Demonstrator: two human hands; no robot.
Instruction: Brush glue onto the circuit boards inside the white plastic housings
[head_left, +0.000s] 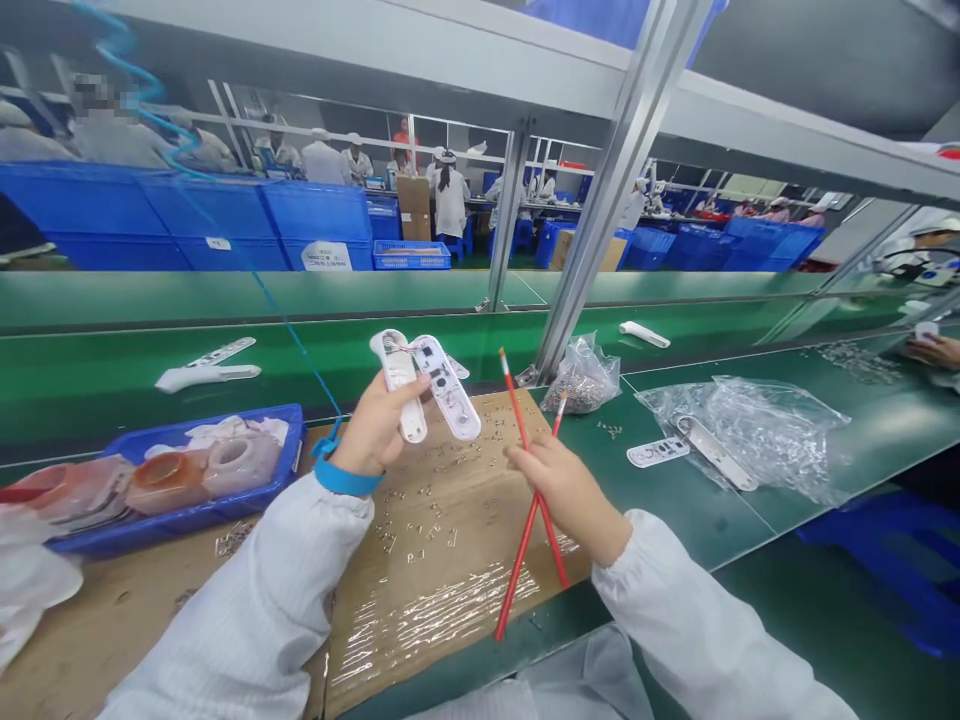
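A worker's left hand (373, 432) is gripping an opened white casing (429, 385) above the cardboard-covered bench (675, 520), while the right hand (564, 487) is clasping two red brushes (514, 400) just beside it.

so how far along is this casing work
Looks done: closed white plastic casings lie on the green belt. In hand: the left hand holds two open white plastic casing halves, one showing a circuit board; the right hand grips two thin red-handled brushes. Seemingly left: many small metal clips scattered on the brown cardboard sheet, plus a clear plastic bag of them.
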